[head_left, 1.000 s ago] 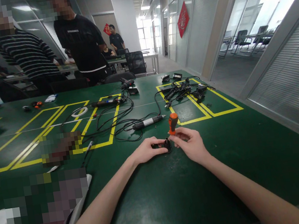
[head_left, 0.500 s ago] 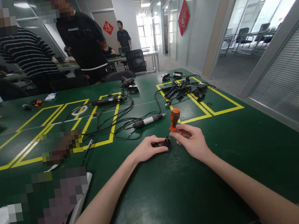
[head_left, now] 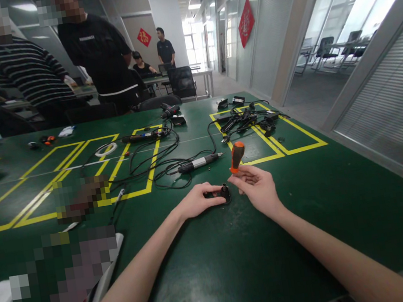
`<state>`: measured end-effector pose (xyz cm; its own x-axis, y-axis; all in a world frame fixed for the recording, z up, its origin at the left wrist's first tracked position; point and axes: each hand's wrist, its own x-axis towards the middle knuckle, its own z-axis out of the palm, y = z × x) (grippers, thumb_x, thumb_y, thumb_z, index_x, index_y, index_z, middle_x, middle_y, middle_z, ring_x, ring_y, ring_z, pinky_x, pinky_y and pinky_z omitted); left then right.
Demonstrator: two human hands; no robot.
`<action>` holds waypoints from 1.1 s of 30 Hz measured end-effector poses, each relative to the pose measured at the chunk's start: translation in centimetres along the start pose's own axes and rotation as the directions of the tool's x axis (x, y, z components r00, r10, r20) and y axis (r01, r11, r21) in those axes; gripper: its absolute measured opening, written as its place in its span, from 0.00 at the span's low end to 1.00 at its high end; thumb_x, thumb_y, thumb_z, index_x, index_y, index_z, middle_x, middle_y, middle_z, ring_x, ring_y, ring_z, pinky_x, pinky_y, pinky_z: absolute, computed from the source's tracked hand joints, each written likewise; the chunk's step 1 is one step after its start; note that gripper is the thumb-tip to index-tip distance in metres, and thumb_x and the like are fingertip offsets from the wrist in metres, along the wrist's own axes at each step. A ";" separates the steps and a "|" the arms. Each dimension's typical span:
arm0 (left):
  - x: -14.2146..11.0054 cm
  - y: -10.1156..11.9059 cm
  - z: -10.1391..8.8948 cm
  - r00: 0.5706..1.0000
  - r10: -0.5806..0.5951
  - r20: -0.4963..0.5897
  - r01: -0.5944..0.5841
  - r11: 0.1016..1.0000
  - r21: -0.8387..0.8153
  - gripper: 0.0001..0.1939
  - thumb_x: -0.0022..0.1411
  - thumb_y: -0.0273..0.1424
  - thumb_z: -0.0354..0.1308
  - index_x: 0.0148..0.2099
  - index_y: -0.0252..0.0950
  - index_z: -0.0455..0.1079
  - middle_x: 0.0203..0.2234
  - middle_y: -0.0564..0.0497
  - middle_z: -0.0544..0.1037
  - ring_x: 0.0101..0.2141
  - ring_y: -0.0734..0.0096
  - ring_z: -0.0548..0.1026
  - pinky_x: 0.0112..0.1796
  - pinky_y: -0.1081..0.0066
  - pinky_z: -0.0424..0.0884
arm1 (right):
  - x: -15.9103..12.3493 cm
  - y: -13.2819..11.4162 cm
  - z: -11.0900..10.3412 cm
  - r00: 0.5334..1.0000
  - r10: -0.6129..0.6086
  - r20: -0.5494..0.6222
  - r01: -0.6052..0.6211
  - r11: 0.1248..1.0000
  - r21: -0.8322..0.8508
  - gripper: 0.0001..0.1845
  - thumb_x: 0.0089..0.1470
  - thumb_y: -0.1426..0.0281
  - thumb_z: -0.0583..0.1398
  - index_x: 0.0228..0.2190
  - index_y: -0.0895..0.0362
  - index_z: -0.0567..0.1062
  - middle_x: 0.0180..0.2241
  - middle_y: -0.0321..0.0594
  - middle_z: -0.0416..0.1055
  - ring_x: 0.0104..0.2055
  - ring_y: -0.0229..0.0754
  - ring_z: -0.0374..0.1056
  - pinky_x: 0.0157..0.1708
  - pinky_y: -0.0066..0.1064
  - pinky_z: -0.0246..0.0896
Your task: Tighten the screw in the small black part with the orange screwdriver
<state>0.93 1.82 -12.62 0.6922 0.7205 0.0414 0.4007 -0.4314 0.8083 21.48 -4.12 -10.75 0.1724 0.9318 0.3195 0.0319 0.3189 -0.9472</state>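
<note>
Your left hand (head_left: pixel 198 201) was pinching a small black part (head_left: pixel 225 193) between thumb and fingers, low over the green surface (head_left: pixel 295 248); you could not tell from this view whether the part's underside touched it. Your right hand (head_left: pixel 260 187), just beside and apart from the left, was closed on an orange-and-black screwdriver (head_left: pixel 237 155), its handle up and its top leaning to your right; its shaft was hidden. Beyond your hands lay a black power tool with a silver band (head_left: pixel 199 163), with black cable near it. Farther off, to your right, tangled black cords and tools (head_left: pixel 240 122) lay across yellow tape outlines (head_left: pixel 307 149).
</note>
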 end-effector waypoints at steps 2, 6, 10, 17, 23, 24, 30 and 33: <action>0.0 0.0 0.0 1.000 -0.003 -0.003 0.003 1.000 0.003 0.20 0.61 0.45 0.67 0.50 0.39 0.82 0.35 0.50 0.78 0.38 0.65 0.71 0.40 0.70 0.65 | -0.1 -0.1 0.2 0.999 0.012 0.042 -0.014 0.998 0.053 0.18 0.50 0.58 0.71 0.36 0.57 0.80 0.30 0.41 0.80 0.22 0.37 0.68 0.22 0.31 0.68; 0.0 0.0 0.0 1.000 -0.005 -0.007 0.005 1.000 0.003 0.20 0.61 0.45 0.67 0.49 0.38 0.82 0.34 0.50 0.76 0.37 0.66 0.71 0.40 0.70 0.65 | -0.4 -0.1 0.4 0.991 0.008 0.137 -0.018 0.997 0.070 0.15 0.56 0.58 0.67 0.36 0.57 0.79 0.31 0.41 0.79 0.23 0.36 0.70 0.26 0.30 0.70; -0.1 -0.1 0.0 1.000 -0.001 -0.005 0.001 1.000 0.001 0.20 0.61 0.45 0.66 0.49 0.39 0.82 0.33 0.51 0.75 0.37 0.66 0.71 0.40 0.70 0.65 | -0.6 0.2 0.7 0.991 0.026 0.128 -0.036 0.996 0.084 0.16 0.54 0.58 0.69 0.37 0.56 0.77 0.28 0.37 0.77 0.24 0.38 0.73 0.28 0.31 0.72; 0.0 -0.3 0.1 1.000 -0.003 -0.009 0.003 1.000 -0.014 0.22 0.61 0.48 0.66 0.49 0.38 0.82 0.33 0.51 0.74 0.36 0.67 0.71 0.41 0.70 0.66 | -0.4 -0.2 0.8 0.991 0.045 0.126 -0.061 0.990 0.125 0.20 0.51 0.54 0.70 0.33 0.56 0.76 0.29 0.40 0.79 0.25 0.38 0.73 0.27 0.32 0.73; 0.0 -0.3 0.1 1.000 -0.004 -0.010 0.004 0.999 -0.034 0.22 0.60 0.45 0.67 0.52 0.38 0.81 0.33 0.51 0.75 0.37 0.67 0.71 0.43 0.69 0.66 | -0.3 -0.1 0.9 0.982 0.050 0.183 -0.080 0.984 0.161 0.21 0.54 0.52 0.68 0.37 0.56 0.77 0.29 0.39 0.79 0.23 0.38 0.72 0.26 0.32 0.72; 0.0 -0.2 0.1 1.000 -0.005 -0.008 0.005 0.999 -0.036 0.22 0.61 0.45 0.67 0.52 0.37 0.81 0.33 0.51 0.75 0.36 0.67 0.71 0.43 0.69 0.66 | -0.4 -0.1 1.0 0.983 0.052 0.174 -0.083 0.981 0.177 0.21 0.53 0.52 0.69 0.38 0.56 0.76 0.28 0.38 0.78 0.23 0.38 0.72 0.25 0.31 0.72; -0.1 0.1 -0.1 1.000 0.000 0.003 0.000 0.999 -0.036 0.19 0.61 0.44 0.67 0.49 0.38 0.82 0.33 0.51 0.75 0.37 0.66 0.71 0.43 0.69 0.66 | -0.4 -0.3 1.1 0.986 0.059 0.156 -0.085 0.983 0.162 0.19 0.51 0.54 0.70 0.32 0.56 0.75 0.26 0.36 0.77 0.21 0.36 0.69 0.23 0.29 0.68; -0.1 0.1 -0.1 1.000 0.003 0.002 -0.003 0.999 -0.032 0.18 0.61 0.43 0.67 0.50 0.39 0.82 0.33 0.51 0.75 0.37 0.66 0.71 0.42 0.70 0.66 | -0.3 -0.3 1.0 0.984 0.055 0.170 -0.082 0.985 0.154 0.18 0.54 0.54 0.68 0.31 0.57 0.77 0.25 0.36 0.75 0.21 0.35 0.68 0.22 0.28 0.66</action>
<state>0.86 1.74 -12.48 0.6946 0.7181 0.0423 0.3795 -0.4158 0.8265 20.41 -4.32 -10.49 0.0037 0.9638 0.2666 -0.1345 0.2646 -0.9549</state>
